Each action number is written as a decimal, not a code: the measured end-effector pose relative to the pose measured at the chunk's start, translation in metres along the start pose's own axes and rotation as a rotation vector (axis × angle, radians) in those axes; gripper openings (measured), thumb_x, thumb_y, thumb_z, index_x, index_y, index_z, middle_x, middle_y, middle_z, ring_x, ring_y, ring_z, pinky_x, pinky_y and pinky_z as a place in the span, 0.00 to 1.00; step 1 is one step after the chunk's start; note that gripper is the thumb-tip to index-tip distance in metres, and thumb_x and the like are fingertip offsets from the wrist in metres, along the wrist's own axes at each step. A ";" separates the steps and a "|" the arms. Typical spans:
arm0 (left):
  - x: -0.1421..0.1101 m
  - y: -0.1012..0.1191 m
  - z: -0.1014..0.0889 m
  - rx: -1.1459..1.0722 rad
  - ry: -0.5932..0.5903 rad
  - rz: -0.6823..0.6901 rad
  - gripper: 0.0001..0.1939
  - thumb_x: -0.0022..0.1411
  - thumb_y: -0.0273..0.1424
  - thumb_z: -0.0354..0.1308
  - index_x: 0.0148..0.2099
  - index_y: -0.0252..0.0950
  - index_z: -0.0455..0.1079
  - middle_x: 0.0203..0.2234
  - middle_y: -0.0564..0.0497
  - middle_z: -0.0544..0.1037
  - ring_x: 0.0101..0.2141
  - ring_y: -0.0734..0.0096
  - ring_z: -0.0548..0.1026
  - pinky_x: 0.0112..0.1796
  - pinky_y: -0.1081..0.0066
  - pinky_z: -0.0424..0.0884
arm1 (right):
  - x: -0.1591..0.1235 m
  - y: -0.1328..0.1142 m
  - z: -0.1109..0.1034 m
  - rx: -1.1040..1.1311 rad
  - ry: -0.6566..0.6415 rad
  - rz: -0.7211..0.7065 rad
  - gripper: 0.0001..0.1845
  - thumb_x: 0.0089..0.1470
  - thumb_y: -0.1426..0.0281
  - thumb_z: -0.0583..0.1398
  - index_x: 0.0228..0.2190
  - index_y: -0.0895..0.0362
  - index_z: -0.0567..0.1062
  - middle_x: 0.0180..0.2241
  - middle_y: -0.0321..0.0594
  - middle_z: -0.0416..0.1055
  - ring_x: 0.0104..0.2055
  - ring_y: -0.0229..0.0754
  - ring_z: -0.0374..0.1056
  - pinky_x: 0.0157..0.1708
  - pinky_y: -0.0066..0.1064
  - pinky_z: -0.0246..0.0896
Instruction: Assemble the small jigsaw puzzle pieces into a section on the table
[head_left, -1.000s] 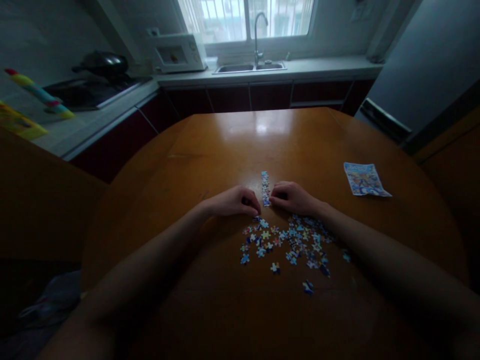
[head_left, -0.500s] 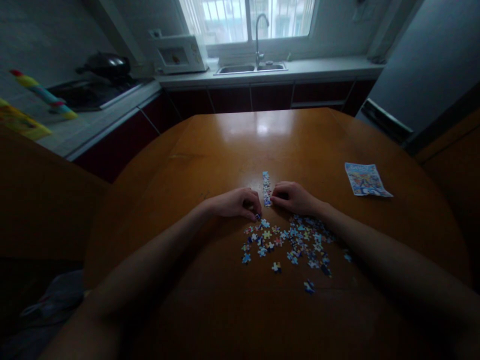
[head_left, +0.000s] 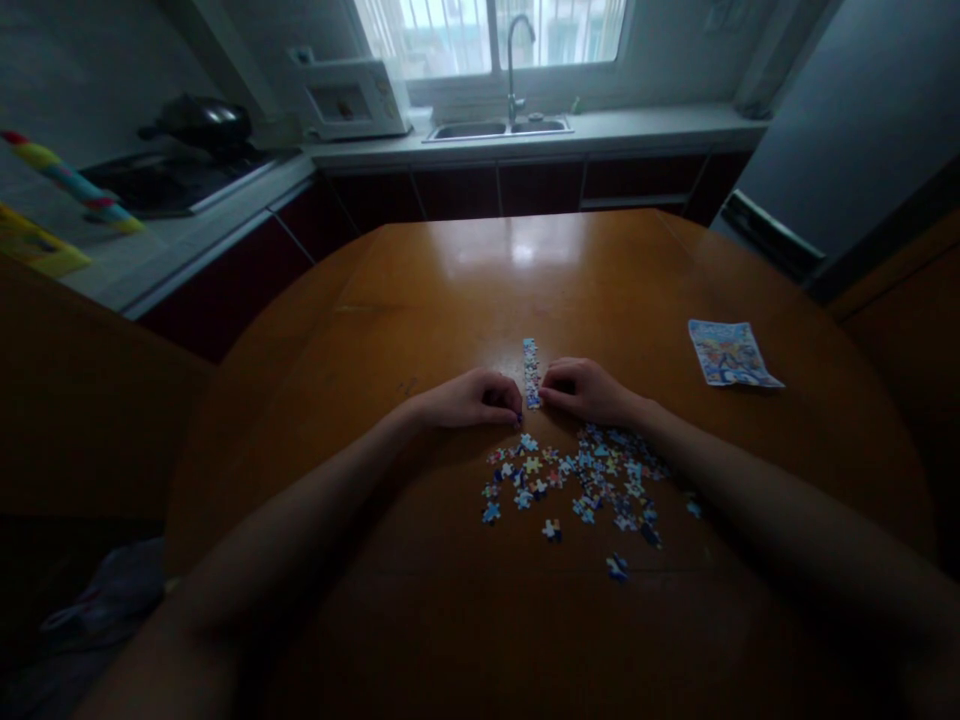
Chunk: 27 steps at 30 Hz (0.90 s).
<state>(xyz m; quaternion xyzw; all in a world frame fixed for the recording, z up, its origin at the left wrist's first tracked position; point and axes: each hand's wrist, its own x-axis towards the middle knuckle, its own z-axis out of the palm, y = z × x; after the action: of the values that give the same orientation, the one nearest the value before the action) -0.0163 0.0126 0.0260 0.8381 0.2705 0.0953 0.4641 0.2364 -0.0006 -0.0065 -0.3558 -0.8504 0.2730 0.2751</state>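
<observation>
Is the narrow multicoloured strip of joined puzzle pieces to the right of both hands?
No, the narrow multicoloured strip lies between the left hand and the right hand.

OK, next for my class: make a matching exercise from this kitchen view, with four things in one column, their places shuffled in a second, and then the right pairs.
Things
1. Microwave
2. Joined puzzle strip
3. Creased printed sheet
4. Loose jigsaw pieces

Places
A. On the wooden table, between the left hand and the right hand
B. Scattered, mostly on the near side of both hands
C. On the counter, left of the sink
D. Well off to the right of both hands, lying by itself

Right pairs: 1-C, 2-A, 3-D, 4-B
</observation>
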 end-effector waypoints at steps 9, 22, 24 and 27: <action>-0.001 -0.001 -0.005 0.049 -0.065 0.046 0.07 0.61 0.33 0.66 0.39 0.35 0.81 0.32 0.47 0.80 0.34 0.71 0.76 0.37 0.73 0.70 | 0.000 0.001 0.001 0.012 0.006 -0.008 0.11 0.59 0.68 0.61 0.26 0.58 0.74 0.26 0.36 0.69 0.29 0.37 0.62 0.31 0.30 0.53; 0.001 -0.002 -0.007 0.152 -0.101 0.106 0.05 0.62 0.32 0.65 0.35 0.38 0.80 0.30 0.49 0.80 0.35 0.70 0.74 0.39 0.70 0.68 | 0.000 0.005 0.003 0.055 0.020 0.004 0.10 0.59 0.66 0.61 0.27 0.57 0.76 0.27 0.37 0.70 0.29 0.37 0.62 0.32 0.31 0.53; 0.001 -0.003 -0.007 0.152 -0.105 0.110 0.05 0.62 0.32 0.64 0.35 0.37 0.80 0.30 0.49 0.80 0.35 0.70 0.74 0.39 0.69 0.68 | 0.000 0.005 0.004 0.059 0.026 0.006 0.10 0.59 0.66 0.61 0.27 0.57 0.76 0.27 0.37 0.70 0.29 0.37 0.62 0.32 0.31 0.53; 0.000 -0.006 -0.007 0.150 -0.101 0.115 0.05 0.62 0.33 0.65 0.36 0.38 0.80 0.30 0.49 0.80 0.35 0.70 0.74 0.39 0.70 0.67 | 0.000 0.007 0.005 0.073 0.032 0.019 0.11 0.59 0.65 0.61 0.26 0.57 0.76 0.26 0.36 0.70 0.29 0.36 0.61 0.31 0.31 0.53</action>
<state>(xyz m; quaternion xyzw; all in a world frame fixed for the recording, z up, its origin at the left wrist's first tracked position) -0.0210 0.0206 0.0254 0.8883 0.2046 0.0588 0.4070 0.2361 0.0022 -0.0143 -0.3579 -0.8320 0.3008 0.2987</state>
